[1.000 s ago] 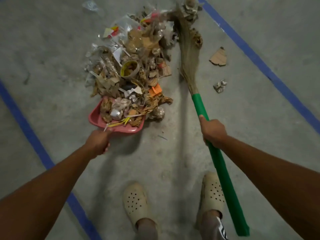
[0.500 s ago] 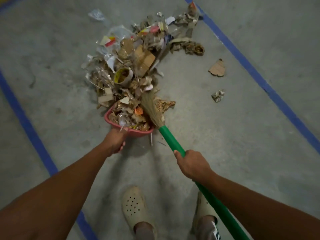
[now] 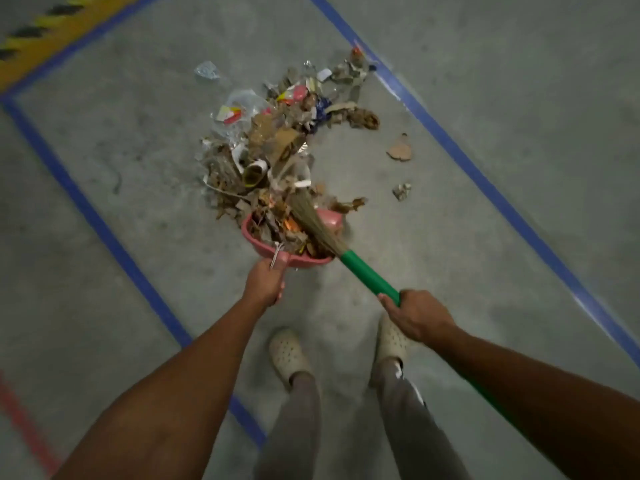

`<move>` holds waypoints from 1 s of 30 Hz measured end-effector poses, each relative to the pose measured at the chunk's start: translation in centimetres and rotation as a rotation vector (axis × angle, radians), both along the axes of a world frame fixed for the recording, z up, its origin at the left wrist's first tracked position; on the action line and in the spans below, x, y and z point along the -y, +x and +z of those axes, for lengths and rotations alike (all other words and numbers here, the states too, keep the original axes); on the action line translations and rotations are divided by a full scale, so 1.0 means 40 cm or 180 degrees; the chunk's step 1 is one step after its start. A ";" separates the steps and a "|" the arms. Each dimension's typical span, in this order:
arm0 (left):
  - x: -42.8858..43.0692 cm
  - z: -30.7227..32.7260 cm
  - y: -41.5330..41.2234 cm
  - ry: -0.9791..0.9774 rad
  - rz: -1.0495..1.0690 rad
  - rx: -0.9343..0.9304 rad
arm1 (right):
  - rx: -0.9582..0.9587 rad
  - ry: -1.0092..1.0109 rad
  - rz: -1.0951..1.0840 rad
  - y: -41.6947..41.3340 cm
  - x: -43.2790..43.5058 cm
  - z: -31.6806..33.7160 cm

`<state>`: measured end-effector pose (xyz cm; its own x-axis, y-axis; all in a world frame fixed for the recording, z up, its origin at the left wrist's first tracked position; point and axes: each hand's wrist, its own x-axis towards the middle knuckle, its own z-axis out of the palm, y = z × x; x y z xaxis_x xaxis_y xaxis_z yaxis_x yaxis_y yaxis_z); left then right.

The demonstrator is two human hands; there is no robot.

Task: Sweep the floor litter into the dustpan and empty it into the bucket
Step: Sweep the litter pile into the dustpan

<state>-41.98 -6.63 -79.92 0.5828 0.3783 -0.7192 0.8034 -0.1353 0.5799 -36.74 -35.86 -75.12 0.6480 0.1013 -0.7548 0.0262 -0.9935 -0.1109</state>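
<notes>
A pile of floor litter [image 3: 277, 147] of cardboard scraps, paper and plastic lies on the concrete floor ahead of me. A pink dustpan [image 3: 311, 262] sits at the pile's near edge, heaped with scraps. My left hand [image 3: 265, 282] grips the dustpan's handle. My right hand [image 3: 417, 315] grips the green handle of a broom [image 3: 367, 275]. The broom's straw bristles [image 3: 311, 220] lie over the litter in the pan. No bucket is in view.
Loose pieces lie to the right: a cardboard scrap [image 3: 400, 148] and a crumpled wad [image 3: 401, 191]. A clear plastic bit [image 3: 206, 70] lies beyond the pile. Blue floor tape [image 3: 104, 230] frames the area, with yellow-black hazard marking [image 3: 38, 36] at top left. My feet in pale clogs [image 3: 289, 355] stand below.
The broom swept from the pile's far right side toward me, dragging litter into the dustpan. My right hand pulled back and down. The dustpan holds more scraps.
</notes>
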 end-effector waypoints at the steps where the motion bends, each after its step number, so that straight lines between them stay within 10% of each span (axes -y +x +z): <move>1: 0.006 0.065 -0.012 0.0016 0.0027 0.0001 | -0.0007 0.0030 0.0003 -0.005 0.002 0.064; 15: -0.041 0.749 -0.185 0.0209 0.0103 0.0614 | 0.0274 0.0556 -0.0428 -0.175 -0.052 0.726; 30: -0.056 0.968 -0.208 0.0070 0.0413 0.1457 | 0.0704 0.0982 -0.0868 -0.256 -0.104 0.919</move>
